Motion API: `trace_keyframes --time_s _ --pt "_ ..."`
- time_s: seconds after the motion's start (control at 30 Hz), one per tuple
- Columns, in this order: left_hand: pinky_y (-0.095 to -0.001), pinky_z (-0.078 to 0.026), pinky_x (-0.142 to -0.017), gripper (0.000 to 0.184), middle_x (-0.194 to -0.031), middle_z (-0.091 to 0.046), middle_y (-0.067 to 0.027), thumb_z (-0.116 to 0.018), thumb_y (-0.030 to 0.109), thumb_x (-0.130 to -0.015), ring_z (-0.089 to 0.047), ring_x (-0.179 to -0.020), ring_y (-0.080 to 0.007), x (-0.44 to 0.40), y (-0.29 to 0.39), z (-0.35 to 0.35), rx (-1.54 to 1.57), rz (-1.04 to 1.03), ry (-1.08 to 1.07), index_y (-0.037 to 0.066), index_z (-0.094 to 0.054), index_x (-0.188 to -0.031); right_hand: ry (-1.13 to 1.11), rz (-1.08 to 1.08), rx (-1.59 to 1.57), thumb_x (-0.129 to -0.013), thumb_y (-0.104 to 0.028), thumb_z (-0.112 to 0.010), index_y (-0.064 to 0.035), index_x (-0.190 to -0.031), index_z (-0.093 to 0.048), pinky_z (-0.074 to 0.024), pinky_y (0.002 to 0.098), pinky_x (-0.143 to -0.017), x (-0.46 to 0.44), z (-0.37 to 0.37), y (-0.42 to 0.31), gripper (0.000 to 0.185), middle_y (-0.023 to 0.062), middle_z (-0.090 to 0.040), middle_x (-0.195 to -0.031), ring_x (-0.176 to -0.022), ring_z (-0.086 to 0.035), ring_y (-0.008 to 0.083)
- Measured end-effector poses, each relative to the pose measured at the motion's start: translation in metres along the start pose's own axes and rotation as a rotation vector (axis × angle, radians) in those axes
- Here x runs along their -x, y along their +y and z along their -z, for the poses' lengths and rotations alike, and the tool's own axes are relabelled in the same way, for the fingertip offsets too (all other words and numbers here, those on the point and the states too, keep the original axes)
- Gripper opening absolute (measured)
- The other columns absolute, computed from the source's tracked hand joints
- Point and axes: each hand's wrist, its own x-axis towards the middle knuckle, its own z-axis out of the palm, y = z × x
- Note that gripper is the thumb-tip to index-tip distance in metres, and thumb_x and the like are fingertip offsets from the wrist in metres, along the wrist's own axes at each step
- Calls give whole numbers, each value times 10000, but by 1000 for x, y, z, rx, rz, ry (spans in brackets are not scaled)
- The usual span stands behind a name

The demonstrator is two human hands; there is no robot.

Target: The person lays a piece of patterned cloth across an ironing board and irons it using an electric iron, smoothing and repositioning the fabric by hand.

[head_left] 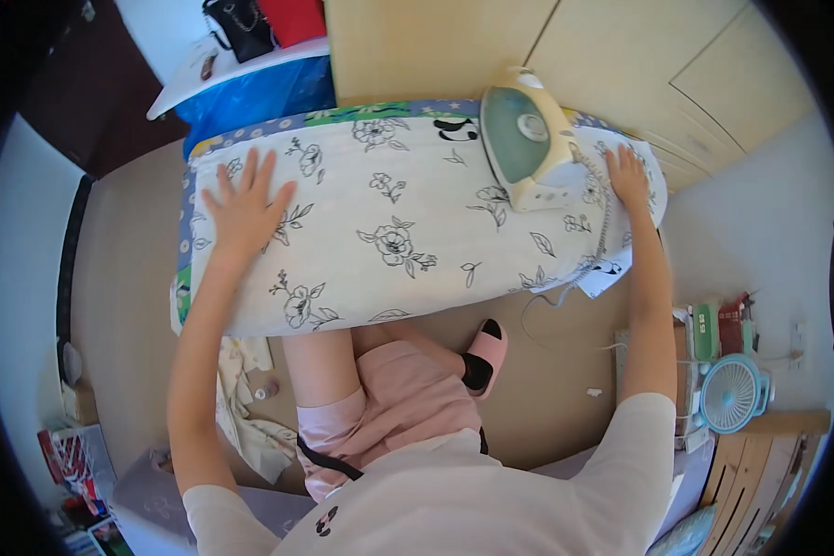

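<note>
A white cloth printed with black line-drawn flowers (334, 241) lies spread over the ironing board, whose patterned cover (357, 113) shows along the far edge. My left hand (248, 206) rests on the cloth near the board's left end, fingers spread. At the right end my right hand (627, 176) lies on the cloth, its fingers stretched out and holding nothing. Just left of it an iron (528, 139) with a cream body and a greenish soleplate is propped up, soleplate facing my left side. Its cord (606, 222) runs beside my right hand and over the near edge.
Light cabinets (435, 51) stand behind the board. A white table (171, 90) with a black bag (240, 28) is at the back left. A blue fan (730, 393) stands at the right. Crumpled cloth (246, 426) lies on the floor below the board.
</note>
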Motion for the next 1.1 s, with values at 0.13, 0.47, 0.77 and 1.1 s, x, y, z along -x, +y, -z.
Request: trace_keyframes --time_s 0.13,0.47,0.77,1.1 --pt "-642 -95 -941 595 -1413 -192 -9 -369 551 -817 -142 -1262 -429 -4 -12 1 -24 40 -24 264 -274 -1330 -40 -77 -85 -793 -617 -303 -215 -1325 -297 -151 463 -1025 8 11 -8 667 65 -255 -1387 -1279 -189 330" --pt "-585 -118 -984 593 -1407 -208 -9 -349 546 -824 -165 -1279 -356 -2 -63 1 80 237 -36 243 -278 -1328 -75 -205 -48 -785 -624 -291 -255 -1321 -302 -164 471 -1020 0 19 12 651 57 -248 -1389 -1259 -204 383" --pt "-511 -216 -987 573 -1396 -235 -26 -354 510 -838 -262 -1237 -358 -2 -79 -13 109 229 14 215 -285 -1325 -27 98 -168 -801 -588 -300 -237 -1310 -326 -168 483 -1017 -25 3 26 619 64 -269 -1380 -1246 -214 404" --pt "-482 -294 -953 536 -1387 -256 -26 -365 468 -850 -326 -1192 -368 2 -73 -5 208 221 34 212 -301 -1317 -10 -273 -81 -796 -581 -310 -207 -1310 -333 -159 475 -1018 -39 1 37 636 77 -280 -1374 -1256 -224 363"
